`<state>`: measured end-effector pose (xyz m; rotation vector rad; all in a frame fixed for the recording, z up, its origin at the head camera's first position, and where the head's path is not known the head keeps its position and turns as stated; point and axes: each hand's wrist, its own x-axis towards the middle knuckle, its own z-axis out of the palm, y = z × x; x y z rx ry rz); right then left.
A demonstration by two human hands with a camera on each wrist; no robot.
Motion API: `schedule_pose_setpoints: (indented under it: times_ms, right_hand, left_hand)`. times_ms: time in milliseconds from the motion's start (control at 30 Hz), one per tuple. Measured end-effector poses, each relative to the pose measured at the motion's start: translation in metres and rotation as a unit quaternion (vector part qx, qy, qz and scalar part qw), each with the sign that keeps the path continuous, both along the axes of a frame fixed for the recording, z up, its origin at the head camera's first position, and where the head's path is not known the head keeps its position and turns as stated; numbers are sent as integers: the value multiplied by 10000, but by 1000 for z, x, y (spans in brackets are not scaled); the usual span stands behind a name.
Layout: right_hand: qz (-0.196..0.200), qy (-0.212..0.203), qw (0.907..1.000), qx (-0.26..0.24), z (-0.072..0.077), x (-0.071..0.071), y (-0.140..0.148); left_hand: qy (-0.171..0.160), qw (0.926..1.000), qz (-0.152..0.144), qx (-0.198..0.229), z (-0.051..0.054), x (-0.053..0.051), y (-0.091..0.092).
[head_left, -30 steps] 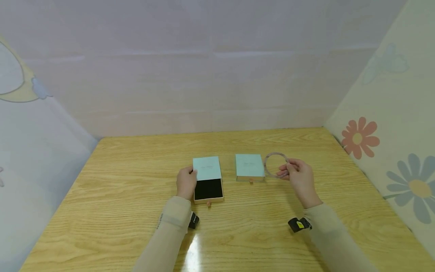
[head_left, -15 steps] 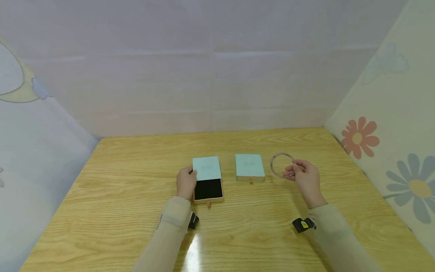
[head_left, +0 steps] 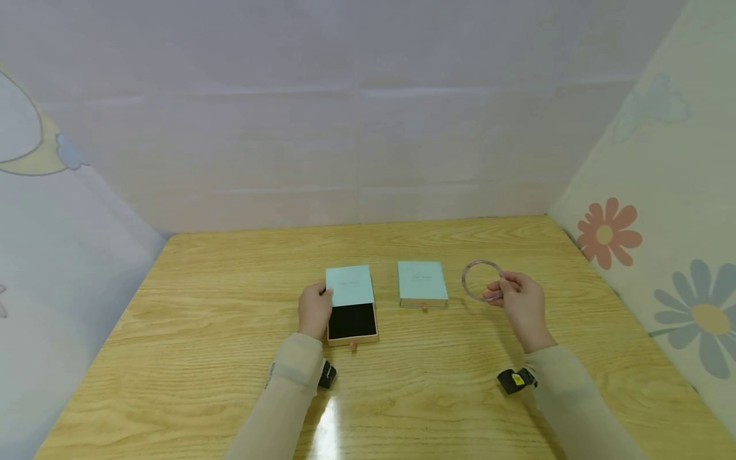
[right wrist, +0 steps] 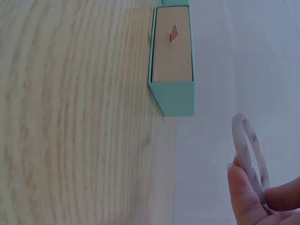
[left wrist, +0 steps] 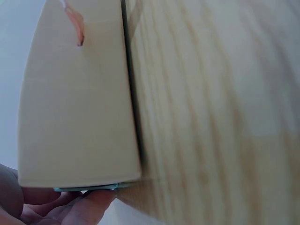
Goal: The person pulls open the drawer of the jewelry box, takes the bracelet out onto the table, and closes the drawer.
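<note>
A mint box (head_left: pixel 349 285) stands at centre-left with its drawer partly out, showing a black lining (head_left: pixel 352 321). My left hand (head_left: pixel 315 310) grips that box's left side, thumb on the lid's edge; the left wrist view shows the fingers (left wrist: pixel 91 206) behind the tan drawer front (left wrist: pixel 79 117). Between thumb and fingers my right hand (head_left: pixel 522 310) pinches a pale purplish bangle (head_left: pixel 464 281), raised above the table. In the right wrist view the bangle (right wrist: pixel 243 150) appears whitish with darker flecks. A second mint box (head_left: pixel 421 281), closed, lies left of the bangle.
Both boxes rest on a wood-grain table (head_left: pixel 230 358). A pale wall covering (head_left: pixel 356 128) rises behind the table, with patterned side panels, the right one (head_left: pixel 661 211) printed with flowers. Small black devices (head_left: pixel 512 381) are strapped at both wrists.
My right hand has moved right with the bangle, away from the closed box, slowing in the last half second. The left hand and both boxes have stayed in place.
</note>
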<state>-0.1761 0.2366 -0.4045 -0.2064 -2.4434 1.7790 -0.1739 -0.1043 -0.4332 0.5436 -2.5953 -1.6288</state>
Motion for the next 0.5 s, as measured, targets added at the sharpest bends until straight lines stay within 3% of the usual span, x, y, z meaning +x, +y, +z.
schedule_pose_setpoints:
  times_ms: [500]
  right_hand:
    - [-22, -103, 9999, -126, -3, -3, 3]
  left_hand:
    - [46, 10000, 7, -38, 0, 1, 0]
